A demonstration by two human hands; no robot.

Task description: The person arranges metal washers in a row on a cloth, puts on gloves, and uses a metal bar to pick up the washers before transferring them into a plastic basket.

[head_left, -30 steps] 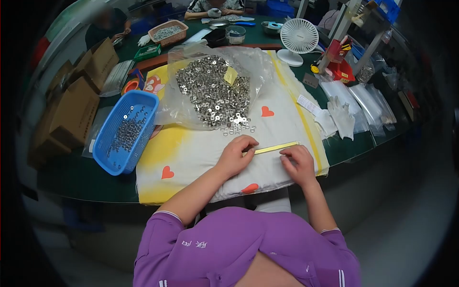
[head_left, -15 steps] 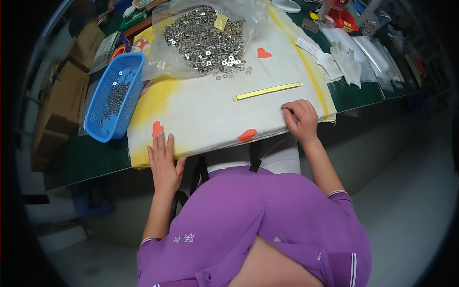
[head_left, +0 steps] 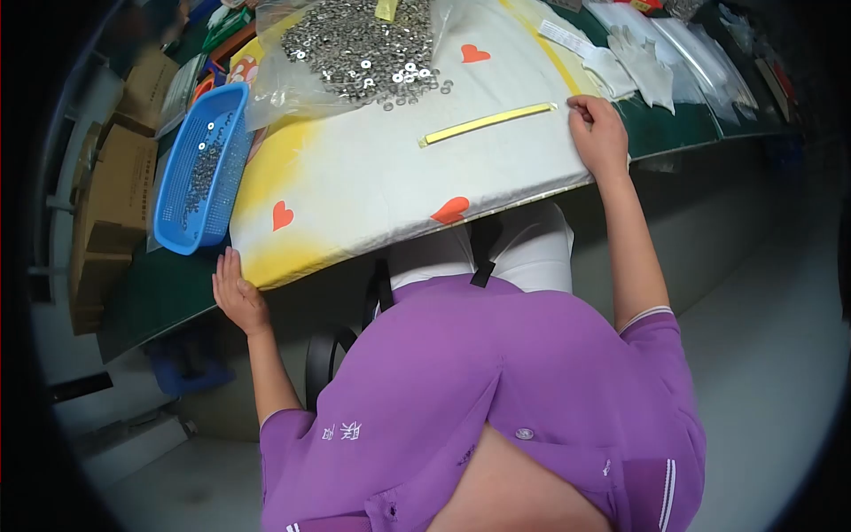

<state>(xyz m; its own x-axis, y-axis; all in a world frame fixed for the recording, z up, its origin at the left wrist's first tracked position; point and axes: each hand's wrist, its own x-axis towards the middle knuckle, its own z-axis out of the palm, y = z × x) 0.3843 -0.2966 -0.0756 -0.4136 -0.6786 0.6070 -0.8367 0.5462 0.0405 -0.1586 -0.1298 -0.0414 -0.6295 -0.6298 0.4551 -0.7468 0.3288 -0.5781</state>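
A white and yellow padded cloth [head_left: 372, 182] with orange hearts covers the table in front of me. My left hand [head_left: 239, 294] is at its front left corner, fingers stretched out and nothing in them. On the right edge of the cloth rests my right hand [head_left: 601, 133], its fingers curled in; no object shows in it. A thin yellow strip [head_left: 487, 124] lies on the cloth, just left of my right hand. Beyond it, a clear plastic bag [head_left: 275, 99] lies spread with a heap of small metal washers or nuts [head_left: 355, 49], a few spilled at its edge.
To the left stands a blue plastic basket [head_left: 232, 164] with small metal parts inside. Cardboard boxes [head_left: 115, 191] are beside the table. White gloves [head_left: 643, 71] and plastic bags [head_left: 696, 62] lie at the right back. The green table edge [head_left: 160, 310] shows below the basket.
My left hand has moved left to the cloth's corner. My right hand has moved right and away from me, onto the cloth's right edge. The view has shifted slightly.
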